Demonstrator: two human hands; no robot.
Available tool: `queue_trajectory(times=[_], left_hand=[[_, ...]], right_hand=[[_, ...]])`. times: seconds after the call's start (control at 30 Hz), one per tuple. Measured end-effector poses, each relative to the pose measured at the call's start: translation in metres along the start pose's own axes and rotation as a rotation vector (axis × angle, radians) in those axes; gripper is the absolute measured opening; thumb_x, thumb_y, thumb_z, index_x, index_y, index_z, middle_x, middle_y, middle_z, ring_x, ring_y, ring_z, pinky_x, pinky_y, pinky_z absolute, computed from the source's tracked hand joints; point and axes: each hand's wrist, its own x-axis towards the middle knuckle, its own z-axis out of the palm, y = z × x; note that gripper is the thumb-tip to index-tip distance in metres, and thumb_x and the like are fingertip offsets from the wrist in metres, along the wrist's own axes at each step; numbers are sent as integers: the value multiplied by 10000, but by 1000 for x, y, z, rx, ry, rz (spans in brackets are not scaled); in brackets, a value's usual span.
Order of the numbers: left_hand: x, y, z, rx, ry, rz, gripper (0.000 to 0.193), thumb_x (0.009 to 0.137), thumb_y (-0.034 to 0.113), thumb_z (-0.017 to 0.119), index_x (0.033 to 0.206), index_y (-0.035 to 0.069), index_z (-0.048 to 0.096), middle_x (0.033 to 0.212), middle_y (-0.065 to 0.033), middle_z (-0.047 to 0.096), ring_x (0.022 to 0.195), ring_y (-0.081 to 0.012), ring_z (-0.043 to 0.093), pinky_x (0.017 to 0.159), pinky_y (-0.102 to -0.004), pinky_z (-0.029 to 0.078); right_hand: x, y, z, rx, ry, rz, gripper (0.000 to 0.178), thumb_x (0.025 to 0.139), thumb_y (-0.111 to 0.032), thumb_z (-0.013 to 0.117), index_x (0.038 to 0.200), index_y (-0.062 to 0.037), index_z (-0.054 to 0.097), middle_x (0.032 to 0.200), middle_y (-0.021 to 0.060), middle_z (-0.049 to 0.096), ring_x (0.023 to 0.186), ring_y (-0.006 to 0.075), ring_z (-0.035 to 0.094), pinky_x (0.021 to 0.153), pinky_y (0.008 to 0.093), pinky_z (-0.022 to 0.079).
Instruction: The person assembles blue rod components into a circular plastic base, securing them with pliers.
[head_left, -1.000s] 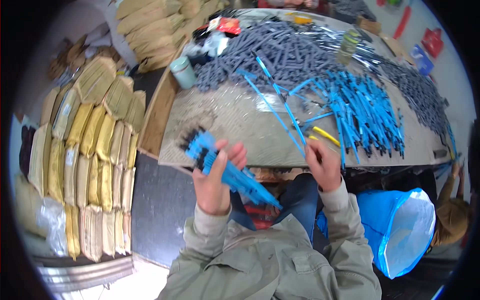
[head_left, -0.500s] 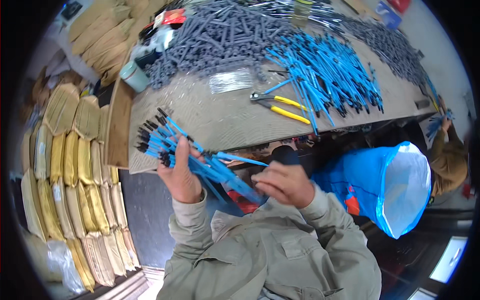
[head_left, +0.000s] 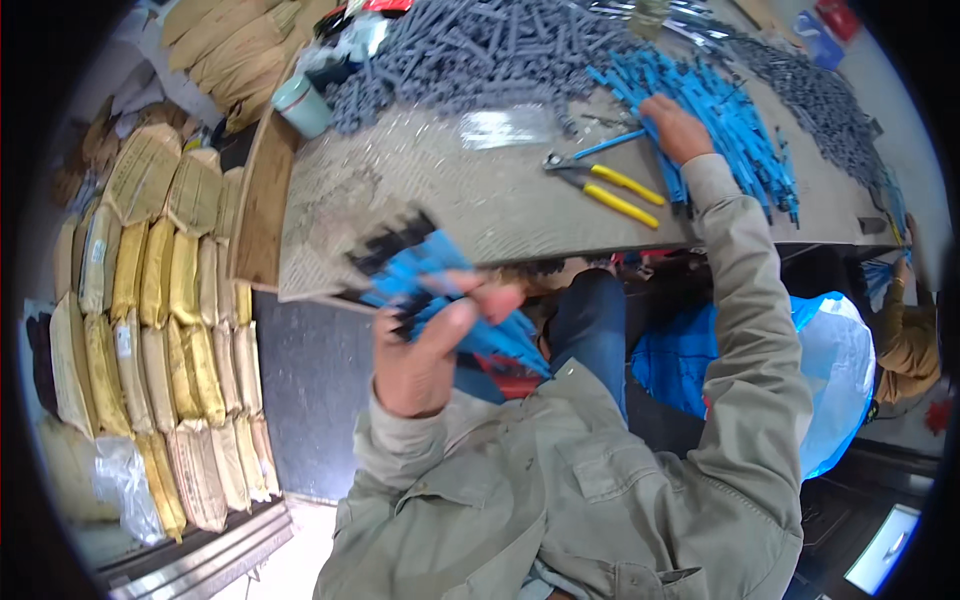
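A bundle of thin blue rods with black tips (head_left: 485, 330) is gripped in my left hand (head_left: 425, 350), fingers closed around it; the tips fan out up and left and are blurred. My right hand (head_left: 678, 130) reaches over the table to the left side of a heap of blue rods (head_left: 735, 140). Its fingers are bent together on the rods, their tips hidden. Just left of that hand lies a pair of pliers with yellow handles (head_left: 610, 190), and a single blue rod (head_left: 610, 144) sticks out above them.
Grey plastic pieces (head_left: 480, 50) are piled at the back of the table (head_left: 400, 200), near a clear packet (head_left: 505, 128) and a pale green canister (head_left: 300, 105). Stacked packages (head_left: 150, 290) stand at left. A blue bag (head_left: 835, 380) is at right, with another person (head_left: 905, 340) beyond.
My right hand has left the bundle and moved up and right to the heap of blue rods. My left hand has shifted slightly right with the bundle. The whole view has shifted.
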Motion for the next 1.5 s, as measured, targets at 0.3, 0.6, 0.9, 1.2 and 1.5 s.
queue_trajectory(times=[0.3,0.6,0.9,1.2,1.5], left_hand=[[11,-27,2,369,-198,-220,208,823,37,630,1025,-11,616,887,-57,650,718,-106,586,700,-269,492],[9,-54,-6,485,-367,-71,134,827,46,635,957,21,616,789,22,583,732,-59,518,659,-229,440],[9,-59,-4,359,-398,-144,91,828,38,633,916,16,625,834,33,599,775,-48,518,681,-226,444],[5,-27,19,448,-428,-107,136,816,49,660,947,14,659,828,-3,638,758,-46,549,670,-209,451],[26,55,59,531,-510,-260,218,812,87,642,998,-26,628,905,-128,666,825,-167,632,751,-288,505]], right_hand=[[-70,-203,-105,883,137,-210,134,763,-101,621,888,-53,632,1118,132,564,1107,323,490,944,413,361],[-82,-235,-90,1120,148,-134,132,757,-116,657,850,-32,620,1106,156,551,1196,330,394,981,436,297],[-86,-236,-90,1244,144,-75,138,741,-96,667,838,-16,608,1112,152,534,1178,321,404,972,428,303],[-77,-222,-73,1645,231,-80,311,801,-216,594,1026,-2,587,1229,151,487,1202,288,408,1009,405,295],[-108,-260,-8,1984,-542,-148,878,851,-693,159,1347,6,351,1373,139,384,1276,230,353,1062,350,239]])
